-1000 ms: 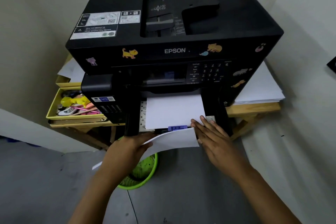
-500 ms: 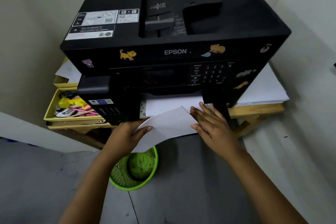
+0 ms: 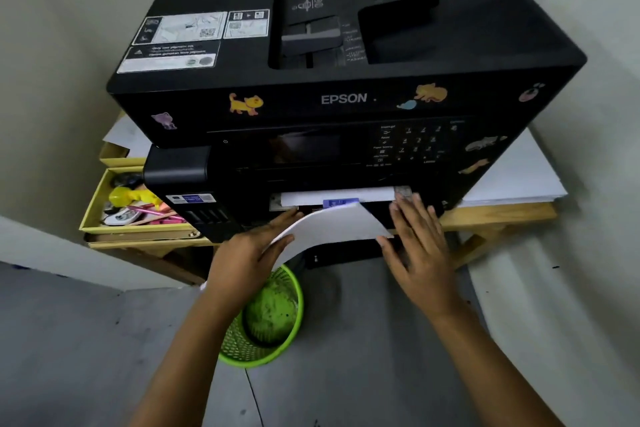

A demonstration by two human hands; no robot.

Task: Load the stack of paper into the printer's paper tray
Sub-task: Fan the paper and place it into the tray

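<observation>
**Paper stack at the tray mouth**

Paper stack [image 3: 329, 229] sits bowed, its far edge at the paper tray [image 3: 337, 198] slot of the black printer [image 3: 346, 80]; I judge the bow helps it feed in. Left hand [image 3: 249, 253] grips its left edge; right hand [image 3: 420, 253] lies flat-fingered, steadying the right corner. Legible: "EPSON". Warning labels unreadable.

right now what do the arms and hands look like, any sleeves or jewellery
Both arms are bare from the bottom edge of the picture up to the wrists: no sleeves, gloves, watch or bracelet show. The left hand and right hand carry no visible rings on the fingers.
</observation>
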